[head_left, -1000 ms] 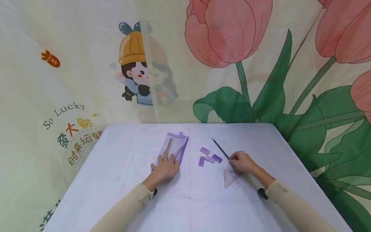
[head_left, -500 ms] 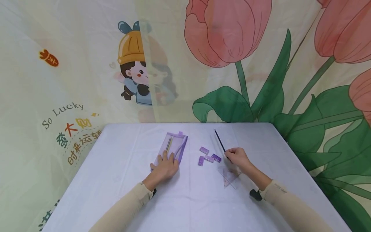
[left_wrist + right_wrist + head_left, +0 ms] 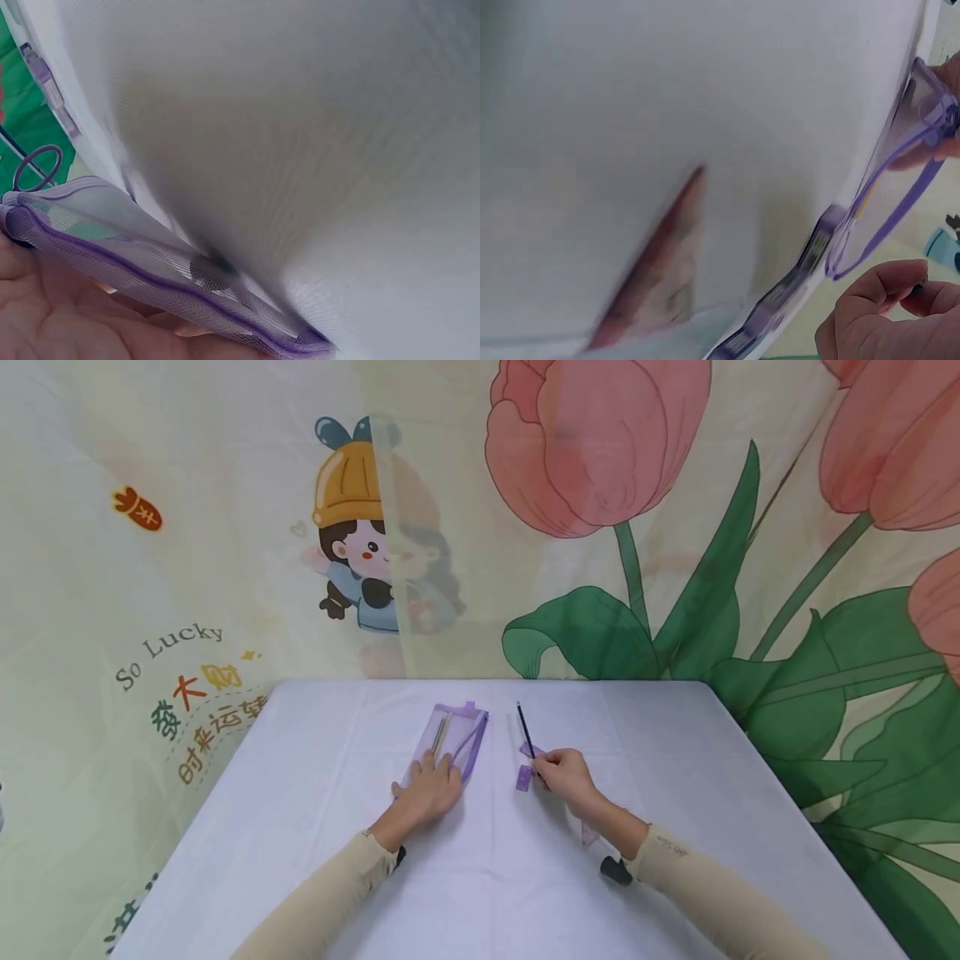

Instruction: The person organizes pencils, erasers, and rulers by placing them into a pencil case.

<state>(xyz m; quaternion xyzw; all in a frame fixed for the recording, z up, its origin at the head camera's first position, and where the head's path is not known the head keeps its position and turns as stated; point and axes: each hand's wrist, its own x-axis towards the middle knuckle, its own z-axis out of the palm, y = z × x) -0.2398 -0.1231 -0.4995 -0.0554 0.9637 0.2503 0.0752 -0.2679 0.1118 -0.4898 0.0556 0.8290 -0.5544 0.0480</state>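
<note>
A see-through purple zip pencil case (image 3: 471, 739) lies left of centre on the table, with slim pencils (image 3: 439, 735) inside. My left hand (image 3: 427, 792) rests on its near part, fingers spread. In the left wrist view, the case's purple zip edge (image 3: 150, 276) runs along the palm. My right hand (image 3: 567, 777) pinches a dark pencil (image 3: 524, 727) near its lower end, the other end pointing away and up. Below this hand are purple erasers (image 3: 522, 778), partly covered by it. The right wrist view shows the curled thumb and fingers (image 3: 877, 289) meeting at the pencil's dark tip.
Transparent set squares (image 3: 589, 833) lie under the right forearm, largely hidden; one with a reddish tint (image 3: 664, 277) shows in the right wrist view. A white cloth covers the table (image 3: 315, 860). Behind it hangs a curtain (image 3: 465, 568) printed with tulips and a cartoon figure.
My right hand has lifted the pencil from beside the set squares and carried it left over the erasers, turning it more upright. My left hand has stayed on the case.
</note>
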